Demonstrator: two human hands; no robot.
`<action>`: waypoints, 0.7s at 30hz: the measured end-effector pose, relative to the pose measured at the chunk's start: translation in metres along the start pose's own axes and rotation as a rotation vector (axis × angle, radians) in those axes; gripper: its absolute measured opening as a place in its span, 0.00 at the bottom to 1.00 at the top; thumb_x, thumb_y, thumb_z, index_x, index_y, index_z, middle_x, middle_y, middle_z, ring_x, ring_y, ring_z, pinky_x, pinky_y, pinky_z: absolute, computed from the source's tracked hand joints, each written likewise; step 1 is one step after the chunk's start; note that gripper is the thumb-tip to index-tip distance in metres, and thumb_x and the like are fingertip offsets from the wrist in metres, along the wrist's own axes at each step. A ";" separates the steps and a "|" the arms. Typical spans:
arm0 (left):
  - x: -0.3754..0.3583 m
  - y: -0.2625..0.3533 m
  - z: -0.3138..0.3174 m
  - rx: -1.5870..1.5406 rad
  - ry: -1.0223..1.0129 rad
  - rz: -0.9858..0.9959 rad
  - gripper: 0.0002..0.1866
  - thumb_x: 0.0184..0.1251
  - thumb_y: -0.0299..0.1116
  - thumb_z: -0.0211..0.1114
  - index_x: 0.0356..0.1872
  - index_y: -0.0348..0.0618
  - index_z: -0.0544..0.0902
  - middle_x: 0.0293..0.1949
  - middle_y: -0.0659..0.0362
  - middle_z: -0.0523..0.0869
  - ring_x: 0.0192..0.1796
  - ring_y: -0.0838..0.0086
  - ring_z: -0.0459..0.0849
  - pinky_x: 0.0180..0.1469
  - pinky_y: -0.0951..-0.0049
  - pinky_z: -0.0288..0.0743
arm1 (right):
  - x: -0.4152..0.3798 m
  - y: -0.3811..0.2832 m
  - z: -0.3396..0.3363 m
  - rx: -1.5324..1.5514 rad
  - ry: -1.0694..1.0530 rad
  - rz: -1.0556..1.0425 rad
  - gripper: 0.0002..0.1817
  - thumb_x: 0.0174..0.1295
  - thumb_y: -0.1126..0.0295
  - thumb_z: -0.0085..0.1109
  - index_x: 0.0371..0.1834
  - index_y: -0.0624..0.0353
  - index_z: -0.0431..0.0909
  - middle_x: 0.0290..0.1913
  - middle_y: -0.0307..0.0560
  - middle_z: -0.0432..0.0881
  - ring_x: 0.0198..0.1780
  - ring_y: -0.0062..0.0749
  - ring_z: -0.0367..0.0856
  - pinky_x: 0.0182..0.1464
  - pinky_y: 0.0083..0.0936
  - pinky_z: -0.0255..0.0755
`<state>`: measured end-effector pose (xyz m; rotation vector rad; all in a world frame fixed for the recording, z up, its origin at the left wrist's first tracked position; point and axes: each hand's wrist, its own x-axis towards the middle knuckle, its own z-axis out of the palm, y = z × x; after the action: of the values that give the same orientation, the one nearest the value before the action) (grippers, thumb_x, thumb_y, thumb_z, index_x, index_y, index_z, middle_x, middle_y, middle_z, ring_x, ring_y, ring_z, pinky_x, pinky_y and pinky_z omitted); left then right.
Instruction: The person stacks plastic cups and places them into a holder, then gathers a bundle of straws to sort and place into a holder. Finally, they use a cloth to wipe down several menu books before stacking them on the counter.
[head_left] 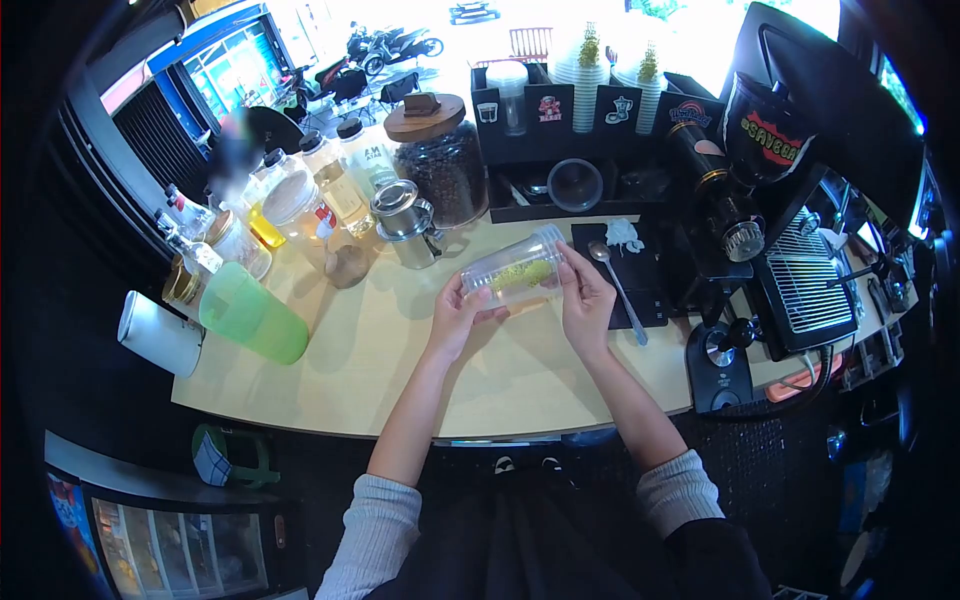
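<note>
Above the wooden counter [400, 370], a clear plastic cup [512, 268] with a yellow-green print lies on its side between both hands; its rim end looks ridged, perhaps several nested cups. My left hand [462, 312] wraps round the left end of the cup. At the right end, my right hand [585, 298] grips the rim with the thumb on top. Just right of my right hand, a long metal spoon [620, 292] rests on a black mat [650, 308], beside a crumpled white tissue [626, 236].
Bottles, a green cup [252, 312], a white cup [160, 333], a metal pitcher [403, 212] and a coffee bean jar [440, 165] stand left. A black organizer [550, 135] with cup stacks is behind; a grinder [745, 150] and espresso machine [805, 290] stand right.
</note>
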<state>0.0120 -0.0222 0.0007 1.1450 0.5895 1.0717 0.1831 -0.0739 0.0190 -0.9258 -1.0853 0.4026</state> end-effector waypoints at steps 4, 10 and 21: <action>0.000 0.001 0.002 0.052 0.036 0.034 0.22 0.62 0.33 0.60 0.56 0.37 0.67 0.51 0.55 0.75 0.47 0.70 0.79 0.43 0.69 0.82 | 0.000 0.000 0.000 0.037 0.021 0.034 0.13 0.63 0.75 0.51 0.51 0.64 0.75 0.35 0.43 0.81 0.33 0.15 0.76 0.36 0.14 0.71; 0.001 -0.002 0.001 0.090 0.038 0.045 0.24 0.63 0.33 0.58 0.58 0.38 0.64 0.53 0.54 0.73 0.48 0.70 0.79 0.41 0.70 0.83 | 0.000 0.003 -0.001 -0.011 -0.001 0.024 0.14 0.63 0.75 0.51 0.52 0.64 0.75 0.35 0.44 0.81 0.31 0.16 0.77 0.33 0.14 0.71; -0.001 -0.007 0.005 0.556 0.174 0.446 0.21 0.69 0.42 0.50 0.56 0.38 0.66 0.43 0.55 0.75 0.41 0.77 0.78 0.35 0.78 0.77 | 0.000 -0.004 0.001 -0.002 -0.026 0.080 0.14 0.63 0.78 0.50 0.52 0.65 0.74 0.35 0.45 0.81 0.31 0.18 0.79 0.31 0.13 0.72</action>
<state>0.0183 -0.0252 -0.0045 1.7331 0.8238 1.4477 0.1816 -0.0762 0.0223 -0.9695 -1.0751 0.4806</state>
